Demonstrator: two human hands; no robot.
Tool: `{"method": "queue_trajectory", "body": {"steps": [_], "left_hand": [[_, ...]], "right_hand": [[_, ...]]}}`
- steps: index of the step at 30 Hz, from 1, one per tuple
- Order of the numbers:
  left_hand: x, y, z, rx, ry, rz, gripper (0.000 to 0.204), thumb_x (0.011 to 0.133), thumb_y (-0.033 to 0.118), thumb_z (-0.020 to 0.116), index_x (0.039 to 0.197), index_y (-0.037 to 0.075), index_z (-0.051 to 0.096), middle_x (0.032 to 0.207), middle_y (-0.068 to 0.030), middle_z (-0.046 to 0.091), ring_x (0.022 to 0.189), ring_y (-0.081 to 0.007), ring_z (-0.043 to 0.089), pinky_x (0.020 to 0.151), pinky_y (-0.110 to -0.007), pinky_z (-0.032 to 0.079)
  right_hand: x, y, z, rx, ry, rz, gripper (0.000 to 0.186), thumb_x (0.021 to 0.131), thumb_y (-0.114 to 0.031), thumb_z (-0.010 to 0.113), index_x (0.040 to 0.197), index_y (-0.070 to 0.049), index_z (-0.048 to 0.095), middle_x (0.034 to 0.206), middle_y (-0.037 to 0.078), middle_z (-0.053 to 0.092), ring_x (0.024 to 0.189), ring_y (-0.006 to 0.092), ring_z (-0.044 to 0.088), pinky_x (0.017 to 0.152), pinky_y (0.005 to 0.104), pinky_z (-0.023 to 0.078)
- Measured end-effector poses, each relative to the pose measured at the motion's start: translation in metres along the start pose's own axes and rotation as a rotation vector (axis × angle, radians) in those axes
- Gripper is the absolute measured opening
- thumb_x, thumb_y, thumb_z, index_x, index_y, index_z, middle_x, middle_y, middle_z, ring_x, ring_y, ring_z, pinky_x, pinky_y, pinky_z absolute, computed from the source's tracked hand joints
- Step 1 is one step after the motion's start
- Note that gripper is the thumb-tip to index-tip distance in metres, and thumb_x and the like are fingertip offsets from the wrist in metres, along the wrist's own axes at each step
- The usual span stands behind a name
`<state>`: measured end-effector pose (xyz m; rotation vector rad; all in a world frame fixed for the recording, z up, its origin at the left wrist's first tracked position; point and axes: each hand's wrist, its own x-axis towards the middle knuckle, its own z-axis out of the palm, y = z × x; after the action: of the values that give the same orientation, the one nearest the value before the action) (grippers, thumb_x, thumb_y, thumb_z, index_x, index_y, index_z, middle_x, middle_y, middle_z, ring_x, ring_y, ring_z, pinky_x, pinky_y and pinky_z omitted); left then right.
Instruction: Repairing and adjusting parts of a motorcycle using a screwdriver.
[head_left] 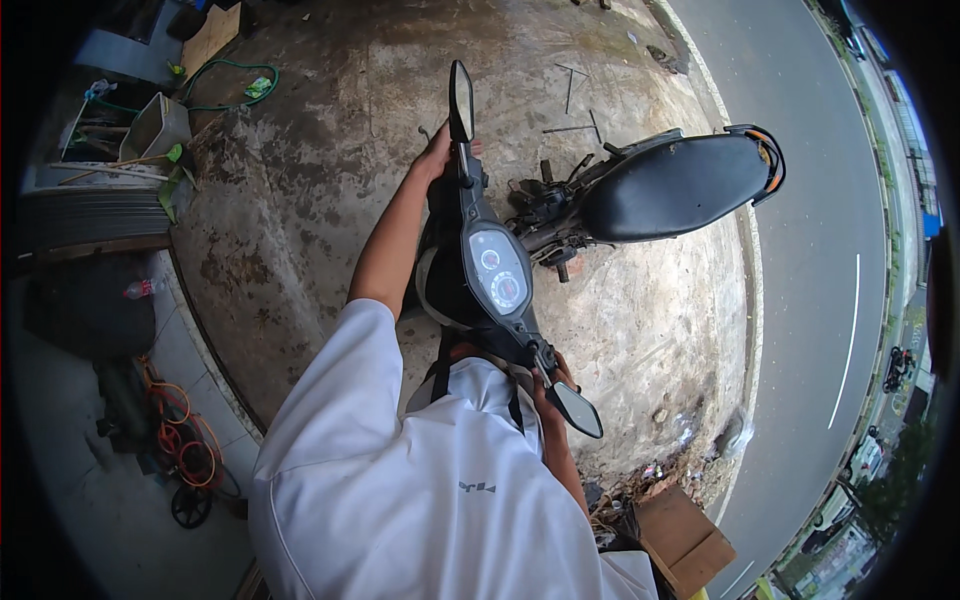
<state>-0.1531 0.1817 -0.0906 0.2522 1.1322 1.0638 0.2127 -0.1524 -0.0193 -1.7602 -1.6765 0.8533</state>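
A motorbike stands before me, with its instrument panel (497,270) in the middle and its long black seat (680,185) to the right. My left hand (437,152) grips the far end of the handlebar, partly hidden by the upper mirror (461,100). Close to my body, my right hand (550,380) is closed on the other end of the handlebar, beside the lower mirror (575,410), which covers part of it.
Stained concrete (280,180) surrounds the bike, bordered by a road (800,350) at right. Metal rods (570,128) lie beyond it. At left are a compressor (130,420) with orange hose, a green hose (230,105) and a container (155,130). A cardboard box (680,540) sits lower right.
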Motion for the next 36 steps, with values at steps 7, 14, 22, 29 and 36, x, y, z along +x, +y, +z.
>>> {"method": "queue_trajectory", "body": {"steps": [7,14,22,29,36], "left_hand": [[0.006,-0.017,0.000,0.033,-0.131,0.034,0.033,0.094,0.039,0.047,0.098,0.006,0.050,0.073,-0.0122,0.061,0.071,-0.0319,0.066,0.068,-0.043,0.054],[0.013,-0.027,0.002,0.282,0.074,0.289,0.024,0.095,0.020,0.046,0.082,0.001,0.050,0.063,-0.0088,0.052,0.067,-0.0289,0.066,0.060,-0.044,0.056],[0.004,-0.013,0.009,-0.039,-0.013,-0.048,0.042,0.093,0.041,0.040,0.083,0.002,0.055,0.075,-0.0124,0.062,0.073,-0.0250,0.066,0.067,-0.036,0.055],[0.016,-0.019,-0.007,0.210,0.046,0.199,0.045,0.095,0.042,0.041,0.097,-0.001,0.055,0.078,-0.0118,0.061,0.065,-0.0226,0.062,0.066,-0.035,0.054],[-0.056,-0.013,0.028,0.741,0.558,0.734,0.019,0.082,0.006,0.051,0.100,0.003,0.055,0.093,-0.0157,0.061,0.090,-0.0327,0.061,0.078,-0.040,0.048]], "right_hand": [[-0.007,0.010,-0.001,0.002,-0.075,0.154,0.020,0.067,-0.007,0.066,0.061,0.001,0.049,0.109,0.024,0.062,0.060,0.0318,0.062,0.050,0.0355,0.045],[0.003,-0.017,-0.006,0.056,0.029,-0.029,0.019,0.067,-0.007,0.067,0.064,0.002,0.050,0.108,0.024,0.062,0.070,0.0370,0.063,0.058,0.0364,0.050],[0.000,-0.004,0.001,0.080,0.072,-0.080,0.025,0.067,-0.012,0.072,0.064,0.002,0.051,0.107,0.023,0.062,0.068,0.0328,0.064,0.054,0.0330,0.048],[-0.002,-0.002,-0.002,0.013,0.006,-0.083,0.039,0.070,-0.025,0.075,0.061,0.001,0.048,0.110,0.021,0.062,0.053,0.0266,0.056,0.046,0.0336,0.040],[0.000,-0.001,0.001,-0.004,-0.031,-0.008,0.031,0.070,-0.021,0.073,0.062,0.000,0.052,0.112,0.019,0.062,0.062,0.0309,0.061,0.054,0.0349,0.046]]}}
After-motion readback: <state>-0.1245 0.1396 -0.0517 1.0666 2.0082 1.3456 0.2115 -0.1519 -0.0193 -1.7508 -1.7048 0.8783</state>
